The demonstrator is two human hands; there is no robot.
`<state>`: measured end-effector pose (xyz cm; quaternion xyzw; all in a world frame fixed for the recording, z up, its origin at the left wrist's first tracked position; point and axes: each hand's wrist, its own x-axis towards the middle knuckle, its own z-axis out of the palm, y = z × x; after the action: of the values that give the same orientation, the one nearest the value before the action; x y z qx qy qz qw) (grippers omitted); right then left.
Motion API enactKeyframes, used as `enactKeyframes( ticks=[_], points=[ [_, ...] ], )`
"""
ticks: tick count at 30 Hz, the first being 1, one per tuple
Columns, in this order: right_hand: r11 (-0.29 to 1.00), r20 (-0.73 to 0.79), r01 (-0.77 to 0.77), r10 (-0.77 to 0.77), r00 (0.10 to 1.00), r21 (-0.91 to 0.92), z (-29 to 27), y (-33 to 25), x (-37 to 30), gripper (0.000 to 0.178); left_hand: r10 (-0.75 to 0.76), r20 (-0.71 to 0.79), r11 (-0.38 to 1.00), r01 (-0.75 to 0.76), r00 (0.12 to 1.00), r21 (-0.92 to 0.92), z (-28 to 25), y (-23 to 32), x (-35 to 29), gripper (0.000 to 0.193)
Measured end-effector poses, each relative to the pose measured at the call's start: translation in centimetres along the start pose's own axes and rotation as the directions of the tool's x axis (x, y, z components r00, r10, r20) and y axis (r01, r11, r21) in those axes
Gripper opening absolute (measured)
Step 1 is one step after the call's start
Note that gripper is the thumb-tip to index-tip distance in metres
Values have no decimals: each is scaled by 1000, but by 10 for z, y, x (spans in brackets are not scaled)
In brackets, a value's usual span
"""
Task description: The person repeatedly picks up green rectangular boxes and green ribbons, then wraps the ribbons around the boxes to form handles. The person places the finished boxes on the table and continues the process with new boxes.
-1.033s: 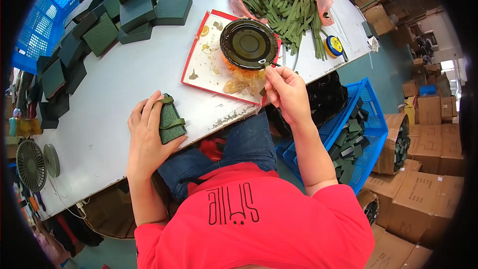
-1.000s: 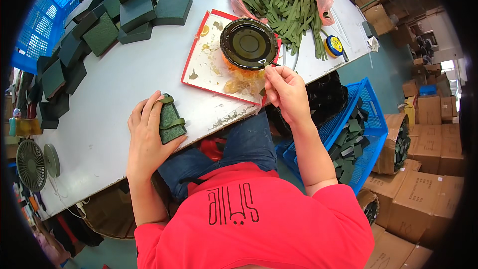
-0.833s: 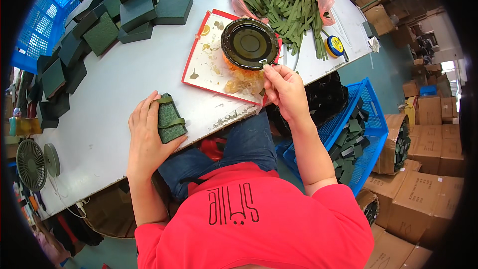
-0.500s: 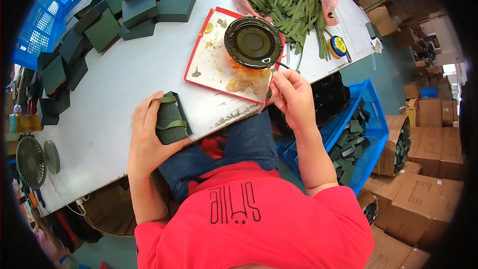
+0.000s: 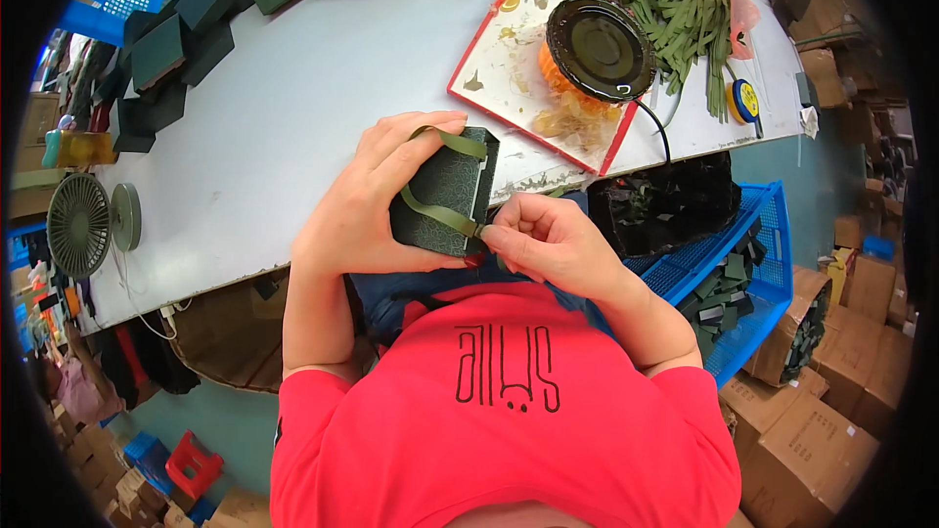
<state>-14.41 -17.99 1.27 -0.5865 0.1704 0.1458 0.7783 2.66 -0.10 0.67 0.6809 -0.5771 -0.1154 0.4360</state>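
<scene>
My left hand (image 5: 354, 203) is closed around a dark green textured box (image 5: 427, 179), its thumb along the near side and its fingers over the far side. Two olive-green ribbons cross the box: an upper ribbon (image 5: 462, 144) passes by my fingertips, and a lower ribbon (image 5: 438, 212) bows loosely over the face. At the box's right edge, my right hand (image 5: 553, 242) pinches the end of the lower ribbon between thumb and forefinger. The fingertips partly cover that end.
A black round dish (image 5: 599, 49) on an orange base stands on a red-rimmed white board (image 5: 479, 73). Behind it, a pink bag (image 5: 740, 10) holds many green ribbons. Several dark green boxes (image 5: 161, 51) line the far left, near a small fan (image 5: 78, 225). A blue crate (image 5: 778, 264) stands at right.
My right hand has come from the dish's rim down to the box. My left hand has turned and lifted the box toward it at the table's near edge. The view has shifted.
</scene>
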Motion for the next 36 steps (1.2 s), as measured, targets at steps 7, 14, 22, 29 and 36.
enactKeyframes(
  ticks=[7,14,22,29,36],
  points=[
    [1000,11,-11,11,1000,-24,3,1,8,25,39,11,998,-38,999,-44,1,-2,1,93],
    [994,34,-27,30,999,-109,0,9,12,31,68,66,997,-66,996,-33,0,-1,2,90],
    [986,49,-62,70,996,-155,-6,20,19,28,60,93,997,-64,994,37,3,1,2,87],
    [947,-313,286,-319,895,-148,-4,14,-3,24,-2,-13,999,3,1000,32,-1,-10,-9,91],
    [995,172,-92,86,981,27,2,25,-10,28,-14,-101,998,20,995,54,3,-3,-1,97]
  ],
)
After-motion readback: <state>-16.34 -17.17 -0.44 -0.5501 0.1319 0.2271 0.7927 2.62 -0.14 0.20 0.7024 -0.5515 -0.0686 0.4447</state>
